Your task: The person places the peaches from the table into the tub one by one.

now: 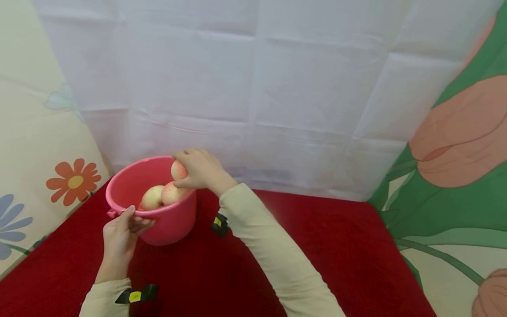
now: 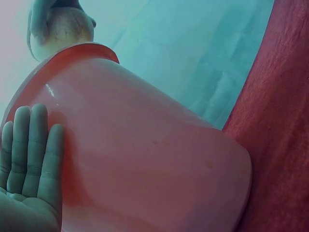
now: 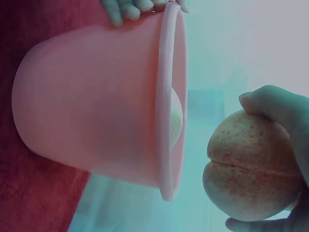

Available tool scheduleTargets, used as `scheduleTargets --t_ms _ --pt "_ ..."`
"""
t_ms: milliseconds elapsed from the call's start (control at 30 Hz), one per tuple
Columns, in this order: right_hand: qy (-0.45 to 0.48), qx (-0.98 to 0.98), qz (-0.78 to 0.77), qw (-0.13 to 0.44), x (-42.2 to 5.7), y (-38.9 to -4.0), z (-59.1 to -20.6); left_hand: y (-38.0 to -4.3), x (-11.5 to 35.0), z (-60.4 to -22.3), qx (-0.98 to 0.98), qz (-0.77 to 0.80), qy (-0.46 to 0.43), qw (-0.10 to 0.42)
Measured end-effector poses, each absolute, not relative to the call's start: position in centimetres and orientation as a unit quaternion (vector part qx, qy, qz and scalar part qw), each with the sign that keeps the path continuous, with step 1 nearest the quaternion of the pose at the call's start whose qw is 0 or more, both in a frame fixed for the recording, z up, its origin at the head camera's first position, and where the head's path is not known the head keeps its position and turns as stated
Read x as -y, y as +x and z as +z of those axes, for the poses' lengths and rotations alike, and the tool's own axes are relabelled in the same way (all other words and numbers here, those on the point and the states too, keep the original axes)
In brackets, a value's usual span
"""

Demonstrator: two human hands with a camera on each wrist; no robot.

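Observation:
A pink bucket [image 1: 170, 226] stands upright on the red cloth, with several peaches inside, among them a pale one [image 1: 152, 198] and a blushed one [image 1: 172, 193]. My left hand [image 1: 120, 240] holds the bucket's near-left rim, thumb over the edge. In the left wrist view its fingers [image 2: 36, 150] lie straight along the outer wall. Over the right side of the rim, my right hand [image 1: 202, 171] grips a peach [image 3: 251, 164] between thumb and fingers. The right wrist view shows this peach's cleft and reddish speckles, just outside the bucket's mouth.
Red cloth [image 1: 317, 246] covers the table. Behind it hangs a creased white sheet [image 1: 253, 88], close to the bucket's back. Flower-patterned cloth rises at the left [image 1: 39, 132] and at the right [image 1: 455, 237].

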State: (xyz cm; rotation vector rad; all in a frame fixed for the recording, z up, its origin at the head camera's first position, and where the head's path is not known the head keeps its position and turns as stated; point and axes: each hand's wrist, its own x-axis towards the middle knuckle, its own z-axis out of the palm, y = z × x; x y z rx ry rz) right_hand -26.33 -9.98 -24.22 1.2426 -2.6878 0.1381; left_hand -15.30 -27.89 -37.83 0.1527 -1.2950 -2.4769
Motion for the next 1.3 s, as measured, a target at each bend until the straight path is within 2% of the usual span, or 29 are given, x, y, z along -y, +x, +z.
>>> scheduleTargets --t_ms 800,1067,1300 --pt "0.411 0.899 0.123 0.087 13.9 -26.7 -24.8 -14.8 27.6 -38.0 0.454 -0.873 0.052 0.173" --pt "0.429 0.887 0.144 0.096 13.9 -26.7 -25.4 -15.1 27.1 -37.9 0.465 -0.868 0.045 0.171" --pt "0.422 0.892 0.144 0.080 13.3 -26.8 -25.6 -15.0 27.4 -37.9 0.464 -0.868 0.045 0.170"
